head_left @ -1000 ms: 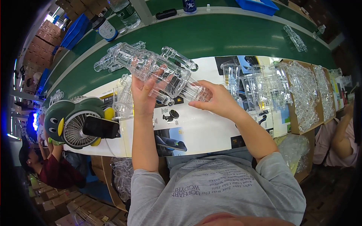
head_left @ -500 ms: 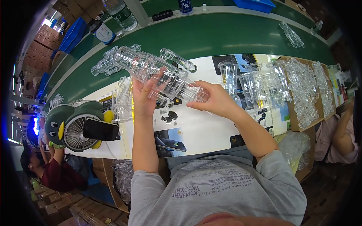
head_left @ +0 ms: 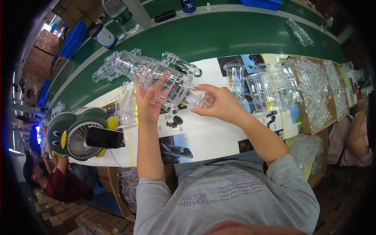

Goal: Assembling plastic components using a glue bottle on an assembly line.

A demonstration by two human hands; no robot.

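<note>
A large clear plastic assembly (head_left: 162, 80) of joined cylinders, with arm-like side pieces, slants above the table. My left hand (head_left: 147, 102) is closed round its middle from below, fingers seen through the clear walls. My right hand (head_left: 222, 102) pinches a clear tapered end piece (head_left: 203, 98) at the assembly's lower right end. Whether that piece is fully seated, I cannot tell. A clear arm-shaped part (head_left: 181, 63) with a ball end shows just beyond the assembly. More clear pieces (head_left: 105, 70) lie on the green surface behind its upper left end.
Clear cups (head_left: 236, 78) stand on the printed sheet at right, beside a carton (head_left: 328, 124) of clear parts. At left, a penguin-shaped fan (head_left: 74, 135) has a dark phone (head_left: 103, 137) against it. Bottles (head_left: 105, 36) stand at the back left. A co-worker (head_left: 58, 180) sits at left.
The view has shifted slightly. Both hands keep their hold on the clear assembly, which has barely moved between them.
</note>
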